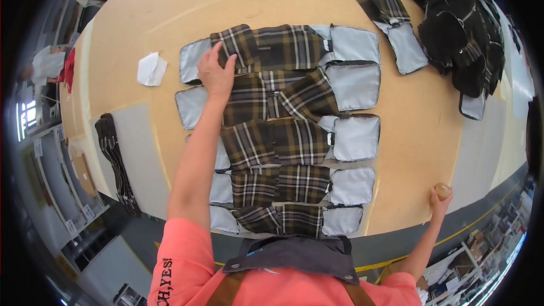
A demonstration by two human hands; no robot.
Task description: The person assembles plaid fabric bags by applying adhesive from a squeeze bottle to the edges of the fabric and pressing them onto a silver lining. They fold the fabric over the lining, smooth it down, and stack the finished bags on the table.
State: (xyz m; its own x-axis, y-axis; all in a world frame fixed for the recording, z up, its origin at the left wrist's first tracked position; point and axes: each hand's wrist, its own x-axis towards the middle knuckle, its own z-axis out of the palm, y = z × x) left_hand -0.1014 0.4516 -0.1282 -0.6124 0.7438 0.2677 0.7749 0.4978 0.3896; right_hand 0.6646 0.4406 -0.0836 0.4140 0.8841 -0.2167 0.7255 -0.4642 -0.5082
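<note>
Here's the farthest plaid piece (292,48), top of a column of five on the tan table (411,153). Its long axis runs left to right, straight across the person's front, one end aimed left at a pale grey panel (194,62), the other right at a second grey panel (356,44). At its left end a plaid flap (241,42) sits slightly askew, and there's the left hand (215,76) on it, thumb spread away from the fingers, fingertips at the flap's left edge, nothing clenched.

Nearer the body, four more plaid pieces (303,141) lie in rows, the same crosswise way, grey panels at their ends. Out left, a white scrap (152,69) rests flat, and a bundle of black strips (116,164) runs lengthwise near the edge. Up right, a plaid strip (374,0) slants down toward the right beside a dark heap of cloth (456,28). Down at the right edge, well apart from the rows, the right hand (439,205) has its fingers curled round a small amber object (443,191).
</note>
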